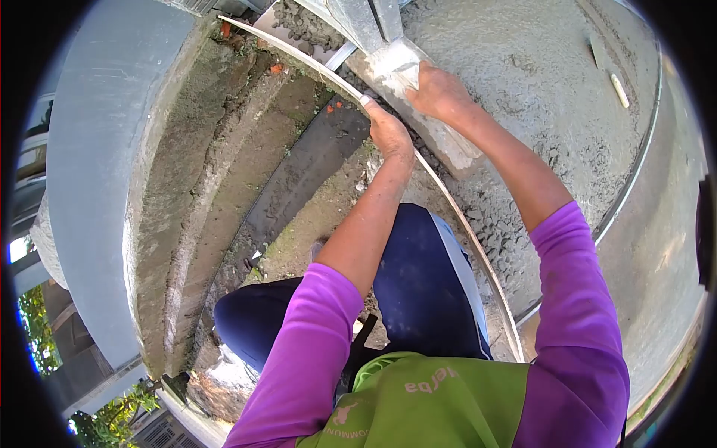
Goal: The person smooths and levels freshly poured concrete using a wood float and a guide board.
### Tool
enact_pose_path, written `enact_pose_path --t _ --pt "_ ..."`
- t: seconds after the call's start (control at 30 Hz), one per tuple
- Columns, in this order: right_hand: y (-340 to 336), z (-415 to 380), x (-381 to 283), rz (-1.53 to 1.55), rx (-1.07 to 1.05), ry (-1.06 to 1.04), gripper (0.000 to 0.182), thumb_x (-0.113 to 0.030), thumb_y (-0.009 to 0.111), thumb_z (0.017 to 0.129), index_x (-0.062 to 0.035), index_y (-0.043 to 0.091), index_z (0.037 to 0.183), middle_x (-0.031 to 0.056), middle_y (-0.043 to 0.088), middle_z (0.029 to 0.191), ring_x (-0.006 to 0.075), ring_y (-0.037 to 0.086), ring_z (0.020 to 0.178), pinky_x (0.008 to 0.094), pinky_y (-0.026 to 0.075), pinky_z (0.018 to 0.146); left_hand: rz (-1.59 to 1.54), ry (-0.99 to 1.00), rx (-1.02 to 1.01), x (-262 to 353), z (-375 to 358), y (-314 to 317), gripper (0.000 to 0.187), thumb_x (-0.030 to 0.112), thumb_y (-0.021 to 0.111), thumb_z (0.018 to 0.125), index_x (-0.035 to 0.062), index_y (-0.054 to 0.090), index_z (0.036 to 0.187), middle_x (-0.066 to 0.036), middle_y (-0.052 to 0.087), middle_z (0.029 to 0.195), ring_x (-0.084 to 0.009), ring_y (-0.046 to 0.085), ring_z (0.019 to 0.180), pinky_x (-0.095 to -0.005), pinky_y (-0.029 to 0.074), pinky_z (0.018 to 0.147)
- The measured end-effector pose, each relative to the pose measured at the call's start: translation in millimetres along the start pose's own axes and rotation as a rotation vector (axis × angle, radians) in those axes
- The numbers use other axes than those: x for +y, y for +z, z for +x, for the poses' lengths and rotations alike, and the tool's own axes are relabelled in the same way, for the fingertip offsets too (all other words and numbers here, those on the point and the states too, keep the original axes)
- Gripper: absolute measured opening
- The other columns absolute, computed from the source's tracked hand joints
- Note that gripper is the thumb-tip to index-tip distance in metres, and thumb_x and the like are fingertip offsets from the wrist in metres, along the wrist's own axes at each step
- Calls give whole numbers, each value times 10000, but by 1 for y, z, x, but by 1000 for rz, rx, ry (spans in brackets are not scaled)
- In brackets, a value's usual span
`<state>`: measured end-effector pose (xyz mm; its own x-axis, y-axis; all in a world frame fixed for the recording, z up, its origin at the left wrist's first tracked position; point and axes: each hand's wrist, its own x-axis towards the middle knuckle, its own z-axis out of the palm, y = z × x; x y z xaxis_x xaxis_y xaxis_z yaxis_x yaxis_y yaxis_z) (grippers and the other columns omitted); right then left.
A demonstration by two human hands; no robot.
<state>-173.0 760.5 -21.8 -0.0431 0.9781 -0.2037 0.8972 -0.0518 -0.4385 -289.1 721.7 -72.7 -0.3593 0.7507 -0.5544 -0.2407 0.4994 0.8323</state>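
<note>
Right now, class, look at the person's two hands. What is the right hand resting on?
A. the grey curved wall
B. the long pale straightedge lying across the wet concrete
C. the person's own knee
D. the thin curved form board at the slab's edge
B: the right hand presses on the straightedge lying over the wet concrete, while the left hand grips the thin form board.

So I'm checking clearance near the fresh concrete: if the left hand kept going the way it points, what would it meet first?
The left hand rests on the thin form board and points up the picture. Straight on, it would probably meet the straightedge held by the right hand, though depth is unclear.
</note>
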Motion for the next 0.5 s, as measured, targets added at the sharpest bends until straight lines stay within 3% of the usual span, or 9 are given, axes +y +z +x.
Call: enact_pose_path --t 0.03,0.13,0.23,0.37,0.5 --pt "3 -16 5 -57 2 -58 527 -326 670 904 85 534 1206 314 675 1100 428 662 1081 485 535 933 -24 20 -29 1 1 -2 949 722 242 980 -77 460 1445 -254 503 1450 -372 489 1323 -420 352 1113" --pt "-12 -40 22 -127 -73 26 508 -311 649 919 85 551 1222 286 683 1125 369 683 1070 450 544 936 74 -15 67 -1 8 1 920 698 236 992 -72 466 1442 -256 527 1420 -374 511 1297 -426 359 1104" --pt "-25 -22 10 -24 65 116 513 -323 643 921 81 552 1225 285 682 1131 378 684 1063 452 546 934 62 -23 76 -1 9 1 921 697 226 993 -69 458 1449 -257 530 1414 -376 510 1295 -428 359 1103" --pt "3 6 -9 -15 34 57 530 -344 646 921 80 553 1225 282 685 1129 383 684 1064 455 550 925 -41 -26 -45 11 -8 -2 933 708 224 989 -64 433 1469 -257 504 1442 -382 487 1320 -432 344 1118" --pt "-10 -31 17 -83 -27 65 529 -334 645 923 85 550 1232 281 691 1107 382 689 1055 454 549 926 60 -21 33 2 6 0 934 710 231 987 -64 427 1472 -261 502 1442 -385 481 1329 -432 333 1135"
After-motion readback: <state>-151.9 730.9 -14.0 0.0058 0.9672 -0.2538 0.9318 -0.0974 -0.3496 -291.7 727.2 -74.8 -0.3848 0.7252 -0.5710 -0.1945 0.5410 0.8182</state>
